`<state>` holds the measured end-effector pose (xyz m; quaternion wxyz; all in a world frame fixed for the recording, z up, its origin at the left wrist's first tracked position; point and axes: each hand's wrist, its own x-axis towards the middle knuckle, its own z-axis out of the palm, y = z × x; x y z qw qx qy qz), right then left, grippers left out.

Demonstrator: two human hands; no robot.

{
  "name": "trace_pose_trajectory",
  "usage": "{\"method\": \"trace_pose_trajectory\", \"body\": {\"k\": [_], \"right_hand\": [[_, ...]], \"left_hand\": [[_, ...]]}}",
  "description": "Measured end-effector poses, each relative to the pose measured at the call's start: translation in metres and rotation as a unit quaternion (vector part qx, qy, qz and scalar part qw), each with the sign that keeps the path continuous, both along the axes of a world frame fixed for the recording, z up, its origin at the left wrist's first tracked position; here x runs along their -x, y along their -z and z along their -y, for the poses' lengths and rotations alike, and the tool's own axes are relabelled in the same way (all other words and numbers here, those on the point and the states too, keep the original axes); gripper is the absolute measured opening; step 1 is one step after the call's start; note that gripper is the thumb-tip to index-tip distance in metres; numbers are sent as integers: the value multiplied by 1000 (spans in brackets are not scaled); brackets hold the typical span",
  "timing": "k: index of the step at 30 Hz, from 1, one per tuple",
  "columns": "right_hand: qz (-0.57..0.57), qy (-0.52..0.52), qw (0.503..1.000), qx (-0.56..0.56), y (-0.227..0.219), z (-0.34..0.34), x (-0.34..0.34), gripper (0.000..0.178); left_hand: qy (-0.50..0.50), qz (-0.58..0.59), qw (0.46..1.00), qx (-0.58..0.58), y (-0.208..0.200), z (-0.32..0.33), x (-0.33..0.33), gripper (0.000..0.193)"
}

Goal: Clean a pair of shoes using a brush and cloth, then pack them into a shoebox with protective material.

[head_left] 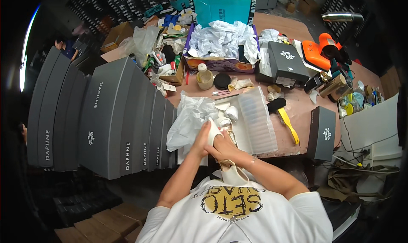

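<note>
Both hands are closed together on a white shoe point(213, 133) above the near table edge. My left hand point(199, 142) wraps its pointed front from the left. My right hand point(224, 147) presses against it from the right, its fingertips partly hidden. Below the right wrist, close to my shirt, shows a white shoe part with a gold-coloured edge point(233, 173); whether it belongs to the same shoe I cannot tell. Just beyond the hands lies an open shoebox with white shoe pieces and wadding point(231, 113). White tissue paper point(191, 115) spreads on its left, bubble wrap point(257, 122) on its right.
Grey shoeboxes point(106, 120) stand in a tall row at the left. A yellow-handled brush point(288, 125) lies right of the bubble wrap. Farther back are a carton of crumpled paper point(221, 39), a bottle point(205, 78), a grey shoebox point(287, 62) and an orange tool point(315, 55).
</note>
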<state>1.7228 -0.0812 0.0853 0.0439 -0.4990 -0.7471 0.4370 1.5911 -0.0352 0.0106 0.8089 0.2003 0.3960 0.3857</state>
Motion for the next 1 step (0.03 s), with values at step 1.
{"method": "trace_pose_trajectory", "body": {"k": [1], "right_hand": [[166,-121,966,160,-13,-35,8,93]], "left_hand": [[-6,-12,1000,28,-12,-3,-4,43]]}}
